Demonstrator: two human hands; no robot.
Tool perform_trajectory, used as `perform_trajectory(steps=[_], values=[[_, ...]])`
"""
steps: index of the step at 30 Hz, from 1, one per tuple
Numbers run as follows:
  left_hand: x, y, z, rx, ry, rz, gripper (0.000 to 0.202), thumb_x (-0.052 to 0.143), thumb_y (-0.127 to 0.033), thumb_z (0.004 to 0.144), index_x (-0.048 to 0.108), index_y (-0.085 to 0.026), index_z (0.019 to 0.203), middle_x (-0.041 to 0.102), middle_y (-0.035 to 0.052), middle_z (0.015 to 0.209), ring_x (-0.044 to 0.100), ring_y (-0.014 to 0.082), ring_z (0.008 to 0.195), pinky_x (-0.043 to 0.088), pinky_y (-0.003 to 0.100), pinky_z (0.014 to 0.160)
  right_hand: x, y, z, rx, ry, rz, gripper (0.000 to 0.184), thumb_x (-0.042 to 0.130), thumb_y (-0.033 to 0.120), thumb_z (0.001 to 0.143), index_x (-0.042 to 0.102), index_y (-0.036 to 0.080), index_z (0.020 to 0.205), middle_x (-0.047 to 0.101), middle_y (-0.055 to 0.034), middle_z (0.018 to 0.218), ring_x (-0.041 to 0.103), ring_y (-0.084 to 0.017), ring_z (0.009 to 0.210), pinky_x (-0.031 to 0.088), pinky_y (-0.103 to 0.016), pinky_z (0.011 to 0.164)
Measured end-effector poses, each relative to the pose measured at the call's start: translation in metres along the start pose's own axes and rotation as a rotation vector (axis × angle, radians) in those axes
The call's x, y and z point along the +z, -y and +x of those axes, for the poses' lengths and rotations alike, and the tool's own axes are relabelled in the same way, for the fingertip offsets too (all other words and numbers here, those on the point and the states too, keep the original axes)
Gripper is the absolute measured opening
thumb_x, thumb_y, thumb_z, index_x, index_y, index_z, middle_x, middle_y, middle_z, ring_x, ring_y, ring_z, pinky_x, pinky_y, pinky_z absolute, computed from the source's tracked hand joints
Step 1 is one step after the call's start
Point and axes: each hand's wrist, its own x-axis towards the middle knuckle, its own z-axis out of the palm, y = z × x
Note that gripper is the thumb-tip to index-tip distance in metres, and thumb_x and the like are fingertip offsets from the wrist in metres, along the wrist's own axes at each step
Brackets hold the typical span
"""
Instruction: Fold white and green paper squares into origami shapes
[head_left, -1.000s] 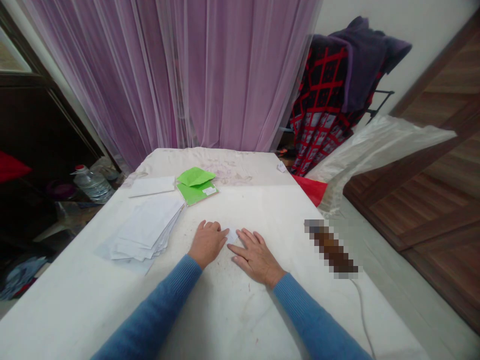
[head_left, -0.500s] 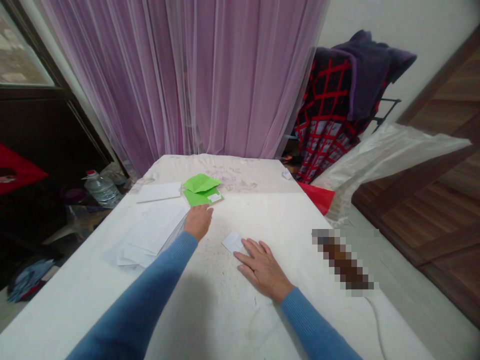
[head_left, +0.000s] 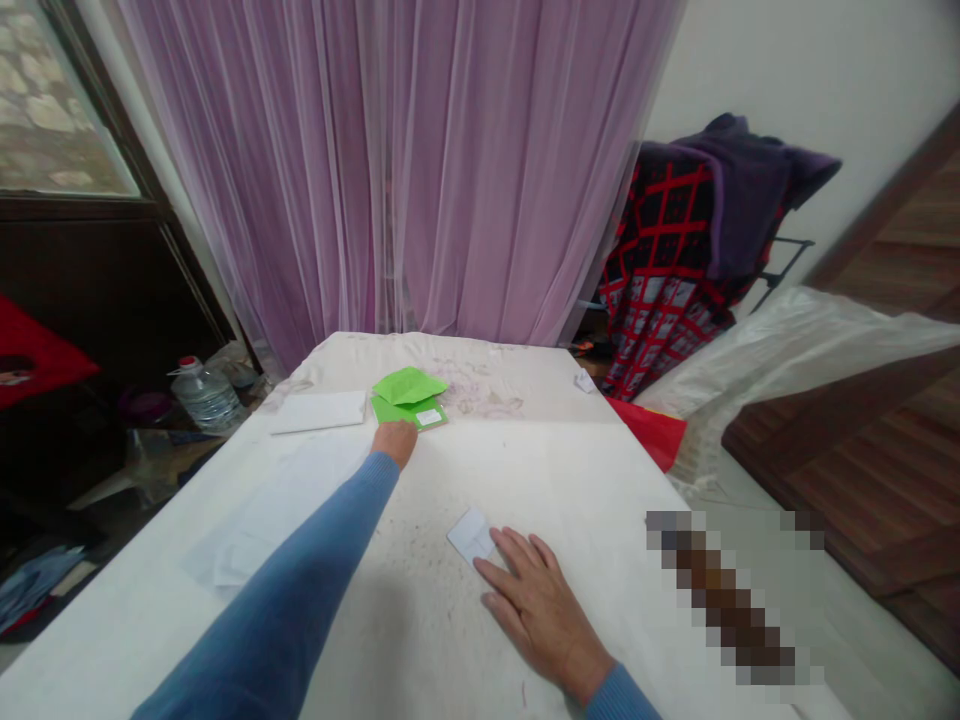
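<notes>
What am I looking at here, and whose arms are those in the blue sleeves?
No machine here: these are a person's own bare hands, filmed by a camera worn on their head, looking forward and down, so you see roughly what they see. The left hand stretches across a white-covered table toward a green folded paper. The right hand lies flat on the table, its fingers at the edge of a small white paper. Neither hand visibly holds anything. Also on the table are a long white paper and a stack of white papers, partly behind the left sleeve.
</notes>
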Motion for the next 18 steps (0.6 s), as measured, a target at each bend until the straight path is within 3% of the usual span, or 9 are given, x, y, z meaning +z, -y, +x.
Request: perform_trajectory(steps=[6,10,13,15,16,18], values=[[-0.008,0.008,0.012,-0.013,-0.012,-0.048,0.035,0.057,-0.035,0.092,0.056,-0.016,0.122,0.059,0.0095,0.121,0.061,0.0219,0.103,0.053,0.043,0.086,0.004,-0.003,0.000,-0.007,-0.008,-0.005,0.039,0.040,0.045,0.099,0.051,0.040,0.136,0.040,-0.0019,0.151,0.036,-0.025,0.139,0.028,-0.054,0.112],[-0.014,0.030,-0.011,-0.013,-0.066,-0.075,0.031,0.045,-0.031,0.096,0.060,-0.018,0.121,0.063,0.0101,0.121,0.059,0.0212,0.111,0.047,0.033,0.095,0.008,-0.005,0.000,-0.014,-0.031,-0.012,0.038,0.043,0.044,0.098,0.053,0.039,0.134,0.042,-0.0028,0.149,0.039,-0.026,0.137,0.030,-0.053,0.111],[-0.021,0.069,-0.044,-0.100,-0.100,-0.064,0.041,0.039,-0.039,0.096,0.057,-0.019,0.127,0.060,0.0111,0.129,0.057,0.0222,0.117,0.043,0.032,0.099,0.012,-0.008,-0.001,-0.023,-0.061,-0.027,0.038,0.043,0.044,0.098,0.054,0.037,0.134,0.043,-0.0032,0.149,0.041,-0.026,0.136,0.031,-0.052,0.110],[-0.025,0.104,-0.067,-0.223,-0.077,-0.039,0.055,0.042,-0.051,0.091,0.059,-0.009,0.123,0.063,0.0197,0.122,0.060,0.0302,0.113,0.046,0.039,0.095,0.015,-0.009,-0.001,-0.030,-0.087,-0.034,0.038,0.043,0.044,0.098,0.054,0.037,0.134,0.044,-0.0030,0.148,0.042,-0.026,0.135,0.031,-0.052,0.110],[-0.026,0.122,-0.077,-0.303,-0.037,-0.027,0.066,0.043,-0.059,0.086,0.061,-0.005,0.120,0.064,0.0237,0.119,0.060,0.0347,0.112,0.047,0.041,0.092,0.016,-0.010,-0.001,-0.034,-0.100,-0.035,0.038,0.044,0.043,0.098,0.055,0.037,0.134,0.044,-0.0030,0.148,0.043,-0.026,0.134,0.032,-0.051,0.110],[-0.026,0.154,-0.093,-0.486,0.204,-0.066,0.083,0.046,-0.073,0.075,0.062,-0.005,0.119,0.062,0.0256,0.124,0.060,0.0375,0.114,0.049,0.040,0.089,0.017,-0.010,-0.001,-0.040,-0.116,-0.040,0.038,0.044,0.043,0.097,0.055,0.037,0.133,0.045,-0.0031,0.147,0.044,-0.026,0.133,0.032,-0.051,0.109]])
